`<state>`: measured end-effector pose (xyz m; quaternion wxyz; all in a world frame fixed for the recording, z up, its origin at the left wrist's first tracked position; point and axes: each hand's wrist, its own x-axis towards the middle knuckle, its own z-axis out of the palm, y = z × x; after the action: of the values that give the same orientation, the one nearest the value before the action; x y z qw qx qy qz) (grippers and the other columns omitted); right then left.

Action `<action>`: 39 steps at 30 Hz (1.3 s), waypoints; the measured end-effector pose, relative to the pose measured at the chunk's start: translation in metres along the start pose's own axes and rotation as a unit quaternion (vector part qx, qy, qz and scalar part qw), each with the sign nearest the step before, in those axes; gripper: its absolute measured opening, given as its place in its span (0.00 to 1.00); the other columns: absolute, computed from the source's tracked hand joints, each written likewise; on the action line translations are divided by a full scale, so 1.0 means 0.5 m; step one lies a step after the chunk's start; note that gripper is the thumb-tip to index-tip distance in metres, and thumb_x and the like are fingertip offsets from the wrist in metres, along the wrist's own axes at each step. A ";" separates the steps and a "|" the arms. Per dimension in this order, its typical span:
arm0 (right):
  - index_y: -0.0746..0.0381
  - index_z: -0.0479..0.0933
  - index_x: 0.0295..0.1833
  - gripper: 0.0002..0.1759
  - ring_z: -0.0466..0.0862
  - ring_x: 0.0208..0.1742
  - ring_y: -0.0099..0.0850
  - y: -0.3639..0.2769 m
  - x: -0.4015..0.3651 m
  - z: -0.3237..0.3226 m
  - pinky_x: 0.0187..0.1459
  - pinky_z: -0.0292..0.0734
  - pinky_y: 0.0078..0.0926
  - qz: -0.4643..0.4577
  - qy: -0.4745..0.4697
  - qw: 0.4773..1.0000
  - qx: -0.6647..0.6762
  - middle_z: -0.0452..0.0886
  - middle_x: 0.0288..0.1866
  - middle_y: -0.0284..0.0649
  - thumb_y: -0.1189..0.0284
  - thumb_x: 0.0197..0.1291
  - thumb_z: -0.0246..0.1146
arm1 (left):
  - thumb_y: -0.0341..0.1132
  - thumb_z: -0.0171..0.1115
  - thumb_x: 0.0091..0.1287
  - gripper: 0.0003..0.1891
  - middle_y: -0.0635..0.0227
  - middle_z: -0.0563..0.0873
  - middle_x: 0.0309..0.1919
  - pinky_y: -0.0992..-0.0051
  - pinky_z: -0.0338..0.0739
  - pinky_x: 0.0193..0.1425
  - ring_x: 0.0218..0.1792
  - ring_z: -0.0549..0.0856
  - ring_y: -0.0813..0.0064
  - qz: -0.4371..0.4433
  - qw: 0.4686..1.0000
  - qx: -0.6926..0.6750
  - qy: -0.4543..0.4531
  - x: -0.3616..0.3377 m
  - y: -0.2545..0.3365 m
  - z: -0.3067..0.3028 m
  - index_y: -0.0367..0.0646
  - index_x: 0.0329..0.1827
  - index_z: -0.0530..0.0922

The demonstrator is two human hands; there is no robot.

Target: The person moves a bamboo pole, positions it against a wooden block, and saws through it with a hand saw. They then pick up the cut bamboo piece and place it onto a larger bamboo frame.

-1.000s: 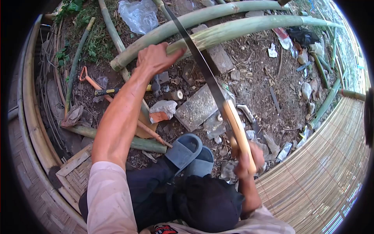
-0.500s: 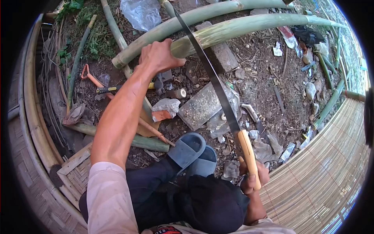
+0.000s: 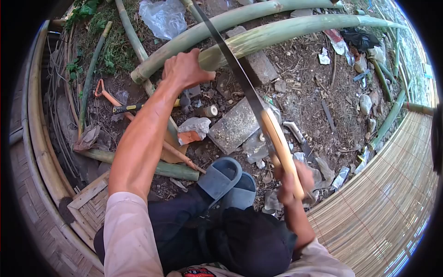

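A hand saw (image 3: 238, 70) with a long dark blade and a pale wooden handle slants across the view. My right hand (image 3: 299, 181), slightly blurred, is closed around the lower end of its handle. The blade lies across a green bamboo pole (image 3: 295, 33) near its close end. Just left of the blade, my left hand (image 3: 182, 69) grips that end, fingers closed over it. Beneath my left hand runs a second bamboo pole (image 3: 203, 38), farther back. A concrete block (image 3: 259, 69) stands under the first pole.
A dusty slab (image 3: 235, 127), a broken brick (image 3: 194, 130) and a hammer (image 3: 127, 108) lie on the littered ground. A knife-like tool with a pale handle (image 3: 295, 131) rests right of the slab. Sandalled feet (image 3: 224, 177) are below. A slatted bamboo blind (image 3: 378, 194) borders the right.
My right hand has pushed the saw forward, up and to the left, so the handle is closer to the pole. My left hand keeps its grip on the pole's end.
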<state>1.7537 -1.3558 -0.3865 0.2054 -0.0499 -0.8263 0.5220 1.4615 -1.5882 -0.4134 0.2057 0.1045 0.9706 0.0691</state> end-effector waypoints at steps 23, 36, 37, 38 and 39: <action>0.78 0.82 0.39 0.21 0.87 0.23 0.35 -0.022 -0.072 -0.077 0.30 0.83 0.27 0.007 -0.051 0.999 0.000 0.86 0.25 0.50 0.66 0.55 0.60 | 0.62 0.76 0.47 0.48 0.44 0.91 0.48 0.55 0.82 0.60 0.53 0.90 0.47 -0.001 1.000 -0.003 -0.014 -0.018 0.006 0.008 0.42 0.70 0.79; 0.75 0.83 0.39 0.15 0.84 0.22 0.33 -0.019 -0.018 -0.012 0.26 0.77 0.25 0.033 -0.006 0.998 0.043 0.84 0.24 0.45 0.71 0.56 0.64 | 0.59 0.74 0.50 0.41 0.44 0.91 0.47 0.55 0.83 0.60 0.53 0.89 0.46 -0.001 1.000 -0.006 -0.011 -0.014 0.016 -0.004 0.42 0.65 0.81; 0.73 0.82 0.40 0.12 0.81 0.20 0.33 -0.006 0.050 0.050 0.24 0.73 0.27 -0.044 0.000 0.998 -0.039 0.81 0.23 0.44 0.74 0.58 0.66 | 0.59 0.74 0.50 0.41 0.44 0.91 0.47 0.55 0.83 0.60 0.53 0.89 0.46 0.001 1.000 -0.002 -0.004 -0.010 0.017 -0.011 0.42 0.65 0.81; 0.72 0.82 0.42 0.10 0.80 0.18 0.33 -0.004 0.119 0.115 0.23 0.71 0.29 -0.087 0.025 0.995 -0.033 0.80 0.23 0.44 0.75 0.59 0.67 | 0.58 0.74 0.50 0.41 0.44 0.91 0.47 0.55 0.83 0.60 0.53 0.90 0.46 -0.002 1.000 -0.005 0.004 -0.010 0.016 -0.011 0.42 0.65 0.81; 0.71 0.82 0.43 0.10 0.81 0.19 0.33 -0.020 0.156 0.141 0.24 0.72 0.28 0.043 -0.024 0.997 0.062 0.80 0.24 0.43 0.74 0.61 0.68 | 0.58 0.74 0.50 0.41 0.44 0.91 0.47 0.55 0.83 0.60 0.53 0.90 0.46 -0.007 1.000 -0.008 0.004 -0.018 0.013 -0.005 0.42 0.65 0.81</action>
<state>1.6565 -1.3964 -0.3812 0.1657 -0.0600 -0.7941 0.5817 1.4698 -1.5842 -0.4064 0.2033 0.0960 0.9714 0.0760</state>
